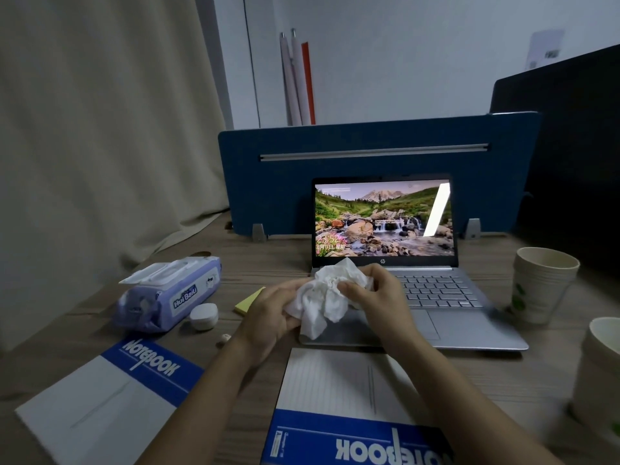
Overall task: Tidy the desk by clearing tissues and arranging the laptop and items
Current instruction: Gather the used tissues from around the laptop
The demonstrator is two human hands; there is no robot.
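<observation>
Wooden desk [275, 260] — blue divider [369, 176], beige curtain [100, 129].

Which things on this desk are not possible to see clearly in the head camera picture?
- Yellow sticky notes: mostly hidden behind the left hand.
- Near paper cup: blurred, cut off by the right edge.
- Near notebook: cut off by the bottom edge, crossed by the forearms.
- Laptop palm rest: partly covered by the tissue.

Office desk [275, 256], blue divider [369, 169], laptop [402, 263]
</observation>
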